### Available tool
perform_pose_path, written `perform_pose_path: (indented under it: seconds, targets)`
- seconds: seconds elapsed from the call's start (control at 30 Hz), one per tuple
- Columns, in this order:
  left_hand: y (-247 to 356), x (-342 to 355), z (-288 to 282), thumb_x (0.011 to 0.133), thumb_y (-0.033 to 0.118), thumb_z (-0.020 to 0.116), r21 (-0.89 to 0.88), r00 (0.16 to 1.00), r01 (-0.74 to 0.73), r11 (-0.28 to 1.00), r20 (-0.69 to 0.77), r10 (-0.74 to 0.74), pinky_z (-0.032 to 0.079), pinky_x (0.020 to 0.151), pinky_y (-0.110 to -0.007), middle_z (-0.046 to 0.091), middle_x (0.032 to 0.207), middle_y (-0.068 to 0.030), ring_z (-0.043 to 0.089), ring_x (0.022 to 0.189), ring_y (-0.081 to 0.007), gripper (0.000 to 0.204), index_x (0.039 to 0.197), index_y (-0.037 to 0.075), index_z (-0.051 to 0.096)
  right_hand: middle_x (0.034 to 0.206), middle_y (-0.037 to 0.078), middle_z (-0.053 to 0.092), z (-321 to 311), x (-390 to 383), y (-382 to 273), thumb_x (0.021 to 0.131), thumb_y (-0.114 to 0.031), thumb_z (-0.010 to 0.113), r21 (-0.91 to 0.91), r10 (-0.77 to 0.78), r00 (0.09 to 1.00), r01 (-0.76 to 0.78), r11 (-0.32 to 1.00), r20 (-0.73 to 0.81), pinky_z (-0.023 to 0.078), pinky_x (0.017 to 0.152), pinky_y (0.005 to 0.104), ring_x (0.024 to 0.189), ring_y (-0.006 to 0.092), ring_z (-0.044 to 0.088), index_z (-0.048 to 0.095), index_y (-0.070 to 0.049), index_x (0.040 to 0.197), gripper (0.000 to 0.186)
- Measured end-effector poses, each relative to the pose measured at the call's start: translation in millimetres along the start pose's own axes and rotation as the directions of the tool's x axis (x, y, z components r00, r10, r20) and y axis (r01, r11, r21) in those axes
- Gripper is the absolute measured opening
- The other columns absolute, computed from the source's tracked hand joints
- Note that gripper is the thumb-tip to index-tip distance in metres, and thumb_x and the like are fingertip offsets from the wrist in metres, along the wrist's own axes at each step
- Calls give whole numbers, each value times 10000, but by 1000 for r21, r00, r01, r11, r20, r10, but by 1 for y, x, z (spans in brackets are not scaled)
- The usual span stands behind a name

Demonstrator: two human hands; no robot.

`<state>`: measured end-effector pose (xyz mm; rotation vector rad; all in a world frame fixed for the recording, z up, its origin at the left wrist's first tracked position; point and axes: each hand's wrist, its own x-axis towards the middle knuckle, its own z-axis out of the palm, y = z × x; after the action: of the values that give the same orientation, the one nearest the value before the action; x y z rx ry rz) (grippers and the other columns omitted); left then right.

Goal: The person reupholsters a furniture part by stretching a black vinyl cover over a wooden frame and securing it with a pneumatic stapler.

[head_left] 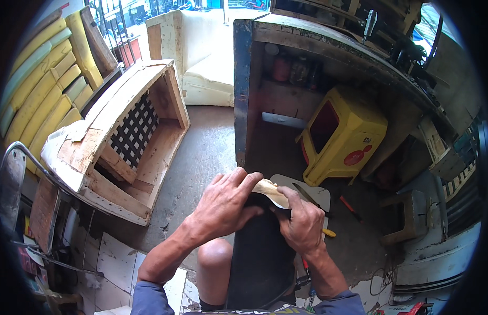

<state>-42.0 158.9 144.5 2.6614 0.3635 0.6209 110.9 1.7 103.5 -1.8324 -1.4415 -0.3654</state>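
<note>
The far end of the pale wooden piece (pixel 270 191) is in view, but the rest is covered by the left hand (pixel 225 202) and right hand (pixel 302 223). The dark panel (pixel 259 252) runs out of the frame at the lower edge. The jars on the workbench shelf (pixel 291 68) in the upper middle are too dim to tell apart, perhaps tins. The stacked yellow cushions (pixel 39 89) at upper left are cut by the dark rim.
</note>
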Motion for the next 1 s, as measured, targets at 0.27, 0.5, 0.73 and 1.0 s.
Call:
perform_pose_path:
  seconds: [0.27, 0.5, 0.73, 1.0]
  targets:
    - [-8, -1, 30, 920, 147, 760, 124, 982, -20, 992, -184, 43, 542, 902, -442, 653, 1113, -184, 676, 977, -345, 435, 1344, 70, 699, 1003, 123, 713, 1, 7, -2, 739, 32, 779, -104, -64, 998, 67, 992, 29, 570, 749, 408, 875, 288, 696, 751, 7, 1226, 489]
    - [5, -7, 36, 885, 75, 725, 241, 939, -69, 968, -310, 145, 517, 797, -405, 669, 955, -86, 661, 849, -272, 159, 1044, 63, 713, 879, 91, 625, 4, -5, -9, 761, 30, 776, -90, -65, 998, 63, 994, -24, 554, 683, 381, 775, 257, 637, 744, 5, 1222, 462]
    - [15, -28, 44, 846, 84, 710, 376, 798, -156, 913, -497, 341, 507, 671, -348, 601, 931, -70, 593, 754, -200, 223, 1064, 38, 718, 863, 79, 612, -19, -19, -26, 773, 10, 785, -117, -130, 989, 122, 986, -67, 549, 630, 381, 733, 244, 627, 756, -12, 1197, 426]
    - [32, -39, 37, 823, 83, 682, 261, 821, -165, 951, -498, 279, 510, 640, -385, 590, 856, -94, 599, 706, -256, 133, 944, 37, 712, 839, 84, 666, -39, -25, -41, 771, -1, 823, -68, -37, 998, 34, 997, -52, 530, 608, 401, 708, 277, 659, 776, -55, 1105, 342]
